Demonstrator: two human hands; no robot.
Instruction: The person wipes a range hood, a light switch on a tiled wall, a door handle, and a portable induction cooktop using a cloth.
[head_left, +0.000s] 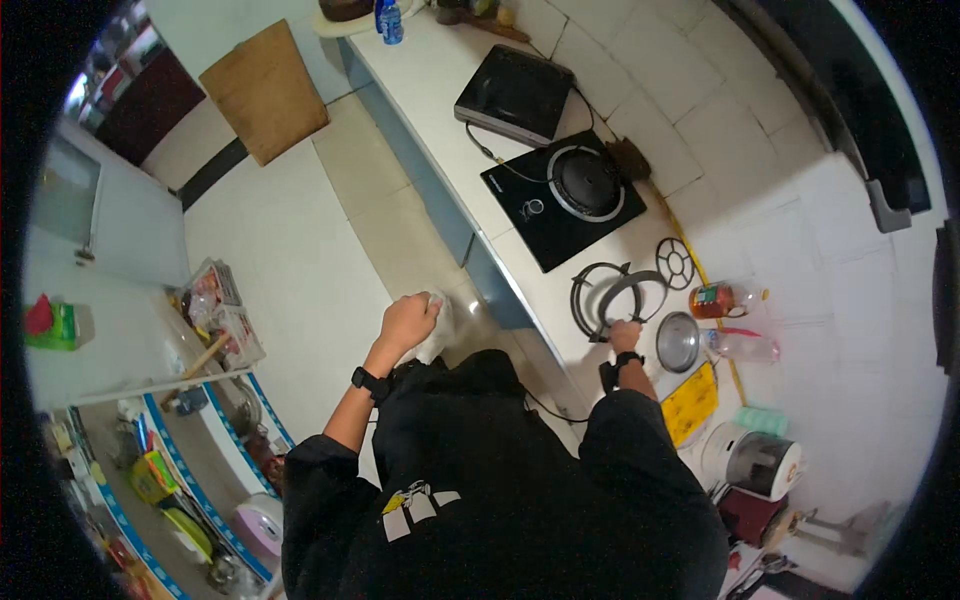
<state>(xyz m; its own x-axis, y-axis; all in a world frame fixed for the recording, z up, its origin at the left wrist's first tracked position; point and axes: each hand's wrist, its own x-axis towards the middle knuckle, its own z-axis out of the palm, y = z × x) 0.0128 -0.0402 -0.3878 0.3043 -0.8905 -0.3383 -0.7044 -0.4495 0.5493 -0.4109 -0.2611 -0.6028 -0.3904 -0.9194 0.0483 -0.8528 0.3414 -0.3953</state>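
Observation:
My left hand (409, 322) is closed on a white cloth (435, 334) in front of my body, beside the counter. My right hand (624, 337) grips the near edge of a dark metal ring (634, 281) over the counter. Close by lies a black pot-support ring (576, 300) with prongs, partly overlapped by the held ring. A small spoked round grate (675, 264) lies near the wall, and a round metal dish (677, 343) sits right of my right hand.
A black gas cooktop (540, 225) and a dark closed appliance (514, 94) stand farther along the counter. Bottles, including one of reddish liquid (712, 300), line the wall beside a yellow cloth (688, 405). Stocked shelves (180, 450) are at left.

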